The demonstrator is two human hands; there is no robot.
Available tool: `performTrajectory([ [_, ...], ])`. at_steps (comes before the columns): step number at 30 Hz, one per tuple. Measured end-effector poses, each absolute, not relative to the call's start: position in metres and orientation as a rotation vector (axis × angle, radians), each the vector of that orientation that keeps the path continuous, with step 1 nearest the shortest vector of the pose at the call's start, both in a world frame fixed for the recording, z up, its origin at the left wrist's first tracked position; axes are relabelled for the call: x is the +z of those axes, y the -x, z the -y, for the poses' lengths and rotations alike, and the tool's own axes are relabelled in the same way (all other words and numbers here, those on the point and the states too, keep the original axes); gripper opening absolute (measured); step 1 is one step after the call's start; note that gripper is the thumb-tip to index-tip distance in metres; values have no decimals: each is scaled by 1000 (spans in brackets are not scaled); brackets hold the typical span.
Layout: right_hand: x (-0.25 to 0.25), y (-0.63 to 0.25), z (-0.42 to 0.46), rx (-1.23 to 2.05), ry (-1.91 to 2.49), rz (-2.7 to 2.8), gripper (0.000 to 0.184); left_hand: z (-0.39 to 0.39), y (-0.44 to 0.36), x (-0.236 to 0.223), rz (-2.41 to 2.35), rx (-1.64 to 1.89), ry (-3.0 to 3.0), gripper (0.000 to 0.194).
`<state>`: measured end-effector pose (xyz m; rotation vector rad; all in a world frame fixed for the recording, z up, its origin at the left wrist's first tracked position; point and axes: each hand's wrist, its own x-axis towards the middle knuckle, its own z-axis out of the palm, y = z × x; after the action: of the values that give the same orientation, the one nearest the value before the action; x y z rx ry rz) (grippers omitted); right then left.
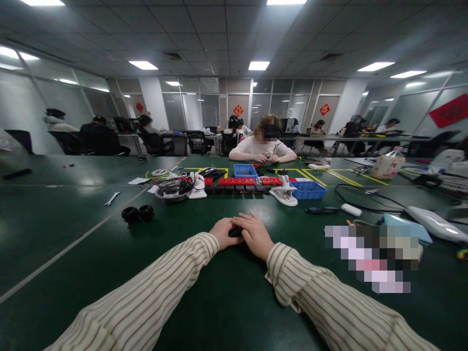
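A small black object (236,231) sits between my two hands at the middle of the green table; its kind is hard to make out. My left hand (221,233) is curled around its left side. Over its right side lies my right hand (256,236), fingers bent across the top and reaching toward the left fingertips. Beyond the hands stretches a row of red and black blocks (241,182). Beside the row's right part stands a white clip (286,193).
Left are two black rolls (137,214), a wrench (112,199) and a metal bowl (173,196) of cables. Blue bins (245,170) (310,190) flank the row. A white device (435,223) and cables lie right. A person (263,144) sits opposite.
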<state>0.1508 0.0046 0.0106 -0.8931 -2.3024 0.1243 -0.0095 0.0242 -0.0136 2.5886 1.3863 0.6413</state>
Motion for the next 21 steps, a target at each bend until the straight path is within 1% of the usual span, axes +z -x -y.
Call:
performTrajectory([
  [2, 11, -151, -3, 122, 881, 2300, 48, -24, 10, -13, -1395, 634, -2583, 42],
  [5, 12, -150, 0, 96, 906, 2255, 43, -25, 10, -14, -1414, 632, -2563, 40],
  [12, 12, -149, -1, 39, 1115, 2079, 40, -21, 9, -11, -1418, 638, -2541, 37],
  [16, 8, -149, -5, 25, 1176, 2065, 31, -19, 8, -8, -1414, 651, -2538, 36],
  [21, 9, -148, -4, 30, 1113, 2121, 20, -22, 10, -11, -1401, 652, -2541, 37],
])
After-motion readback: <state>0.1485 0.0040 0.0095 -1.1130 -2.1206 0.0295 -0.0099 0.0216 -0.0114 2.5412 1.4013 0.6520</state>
